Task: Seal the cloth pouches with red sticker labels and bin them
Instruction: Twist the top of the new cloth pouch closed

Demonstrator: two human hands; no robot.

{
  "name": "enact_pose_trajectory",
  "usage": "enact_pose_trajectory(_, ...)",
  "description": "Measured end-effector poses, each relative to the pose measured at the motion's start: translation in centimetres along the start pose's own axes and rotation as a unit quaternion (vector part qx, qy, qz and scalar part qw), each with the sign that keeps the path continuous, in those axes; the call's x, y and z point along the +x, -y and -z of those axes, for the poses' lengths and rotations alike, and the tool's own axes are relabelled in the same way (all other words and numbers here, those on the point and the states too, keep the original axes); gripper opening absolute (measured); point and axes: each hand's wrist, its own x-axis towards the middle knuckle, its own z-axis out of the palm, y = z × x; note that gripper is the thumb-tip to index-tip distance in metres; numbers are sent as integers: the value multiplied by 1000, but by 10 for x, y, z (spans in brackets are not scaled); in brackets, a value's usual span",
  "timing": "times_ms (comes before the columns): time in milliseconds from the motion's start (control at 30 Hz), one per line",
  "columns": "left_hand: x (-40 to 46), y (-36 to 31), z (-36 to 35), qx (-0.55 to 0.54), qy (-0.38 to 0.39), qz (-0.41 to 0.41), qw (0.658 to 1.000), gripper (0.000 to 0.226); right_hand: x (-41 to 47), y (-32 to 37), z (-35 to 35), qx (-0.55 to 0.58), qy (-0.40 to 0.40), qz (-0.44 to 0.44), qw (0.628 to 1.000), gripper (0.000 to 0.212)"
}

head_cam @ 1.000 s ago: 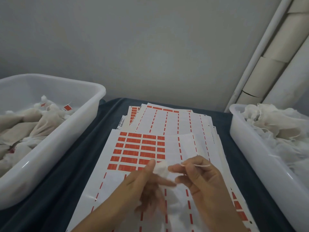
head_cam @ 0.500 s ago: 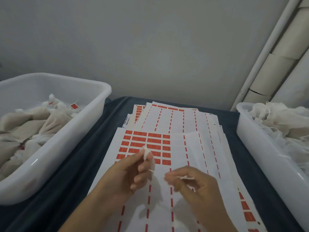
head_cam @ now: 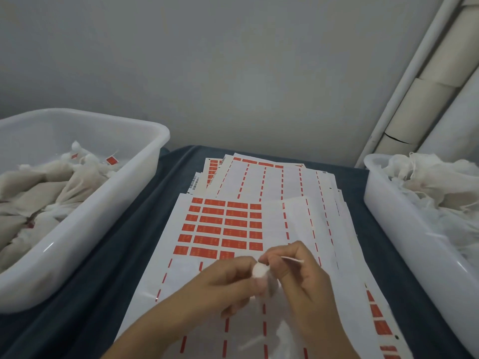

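Your left hand point(head_cam: 233, 278) curls its fingers and thumb round the gathered neck of a small white cloth pouch point(head_cam: 260, 272), holding it above the near part of the top sticker sheet point(head_cam: 220, 229). The pouch's body is mostly hidden behind your fingers, so you see only the bunched white top. Your right hand point(head_cam: 298, 270) sits just right of it, touching the pouch's neck, and pinches a thin white drawstring point(head_cam: 293, 259) that runs out to the right over your knuckles.

The sheet under your hands carries a block of red sticker labels point(head_cam: 223, 226) on its far left part; the rest of it shows only red dashes where labels have come off. More such sheets lie fanned out beyond it on the dark blue tablecloth point(head_cam: 124, 255).

To your left a white bin point(head_cam: 85, 229) holds pouches point(head_cam: 51, 185) with red labels on their necks. To your right another white bin point(head_cam: 404, 234) is piled with loose white cloth pouches point(head_cam: 440, 182).
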Motion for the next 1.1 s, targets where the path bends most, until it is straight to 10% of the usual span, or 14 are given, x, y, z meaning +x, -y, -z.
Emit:
enact_pose_trajectory(267,-3,6,-1,3,-13,-33,999,38,8,3,1,125,25,-124,984,51)
enact_pose_trajectory(500,-5,4,-1,-10,-7,-47,999,25,4,2,5,81,49,-88,992,21)
enact_pose_trajectory(1100,0,10,6,39,-97,-82,991,27,6,0,6,15,135,-30,990,25)
